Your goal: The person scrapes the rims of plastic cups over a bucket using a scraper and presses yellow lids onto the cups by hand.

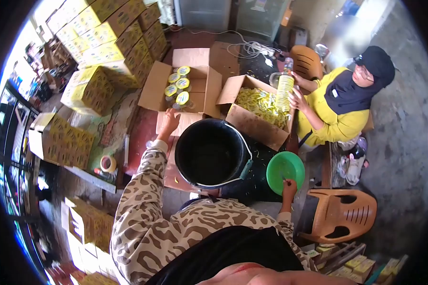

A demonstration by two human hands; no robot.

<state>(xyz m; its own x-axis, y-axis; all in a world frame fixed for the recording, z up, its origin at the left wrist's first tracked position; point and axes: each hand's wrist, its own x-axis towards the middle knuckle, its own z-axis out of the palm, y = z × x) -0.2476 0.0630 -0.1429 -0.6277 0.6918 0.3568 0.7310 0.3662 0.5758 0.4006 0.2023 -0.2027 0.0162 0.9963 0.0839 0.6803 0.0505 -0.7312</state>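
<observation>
My left hand (169, 122) reaches over the near edge of an open carton (207, 95), its fingers stretched toward the closest of several clear cups with yellow lids (182, 98). No cup shows in its grasp. My right hand (288, 186) is at the near rim of a green bowl (297, 164), with fingers pinched together. What they hold is too small to name. Between my hands stands a large black bucket (209, 152), its wire handle (249, 154) lying against the right side. The bucket's inside is dark.
A carton of yellow pieces (261, 102) stands beyond the bucket. At right, a co-worker in yellow (340, 107) holds a stack of yellow-rimmed items (285, 92). Stacked yellow cartons (104, 38), a tape roll (108, 164) and an orange chair (340, 213) surround the work area.
</observation>
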